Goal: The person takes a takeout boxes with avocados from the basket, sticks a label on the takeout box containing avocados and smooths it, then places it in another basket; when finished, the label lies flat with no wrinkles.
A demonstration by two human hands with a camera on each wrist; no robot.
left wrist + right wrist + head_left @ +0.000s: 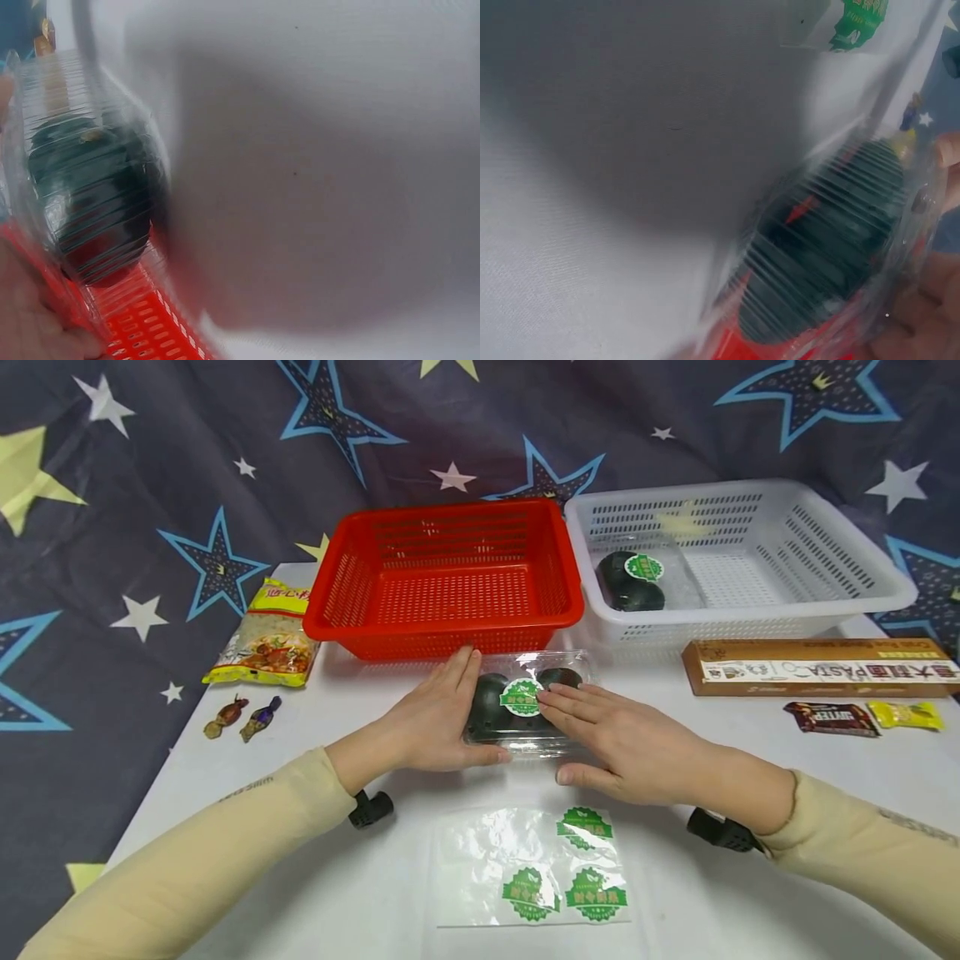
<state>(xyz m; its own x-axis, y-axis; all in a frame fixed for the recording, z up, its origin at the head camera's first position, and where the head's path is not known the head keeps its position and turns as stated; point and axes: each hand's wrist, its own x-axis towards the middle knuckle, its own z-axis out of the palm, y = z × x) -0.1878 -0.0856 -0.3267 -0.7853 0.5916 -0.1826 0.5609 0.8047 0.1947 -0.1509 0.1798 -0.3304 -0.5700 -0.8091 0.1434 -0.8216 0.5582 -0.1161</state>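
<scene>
A clear plastic clamshell box [540, 747] of dark green, avocado-like fruits [486, 706] sits on the table before the red basket. A round green-and-white sticker [519, 697] is on its lid. My left hand [423, 718] lies against the box's left side, fingers straight and thumb by the front edge. Across the lid, the straight fingers of my right hand [630, 739] touch the sticker's right edge. Both wrist views show the ribbed box wall with a fruit [94, 199] behind it. Nearer me lies a backing sheet [472, 868] with three green stickers [596, 894].
A red basket [442, 639] and a white basket [750, 618] stand behind; the white one holds a similar stickered box [682, 577]. At left lie a yellow food bag [266, 639] and two wrapped candies [258, 720]. A pasta box [817, 668] and two small snacks [832, 718] lie right.
</scene>
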